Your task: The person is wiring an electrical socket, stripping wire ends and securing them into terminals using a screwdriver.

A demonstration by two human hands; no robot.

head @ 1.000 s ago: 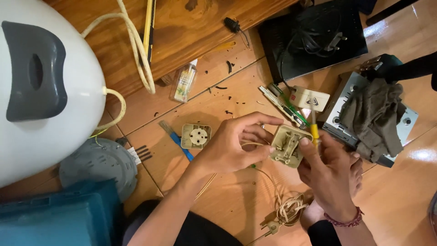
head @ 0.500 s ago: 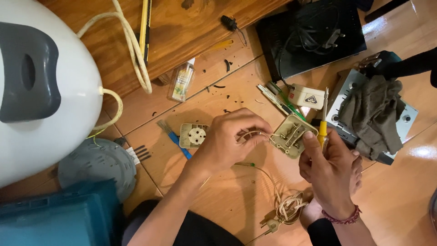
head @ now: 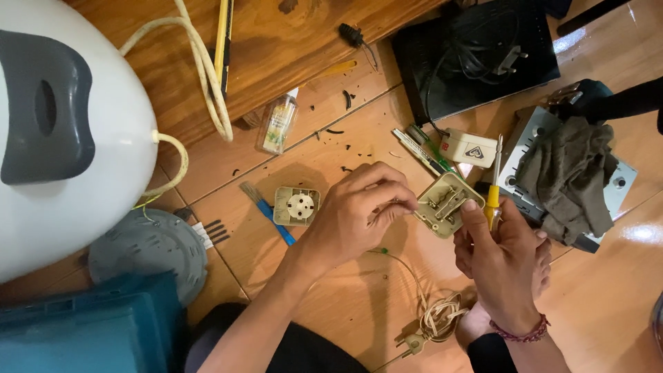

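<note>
While a socket faceplate (head: 296,206) lies on the floor (head: 345,304), the left hand (head: 356,211) pinches a wire at the open socket base (head: 447,204), tilted up-right, which the right hand (head: 501,255) grips beside an upright yellow screwdriver (head: 494,190).

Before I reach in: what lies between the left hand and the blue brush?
Head view: the beige socket cover lies between left hand and blue brush.
</note>
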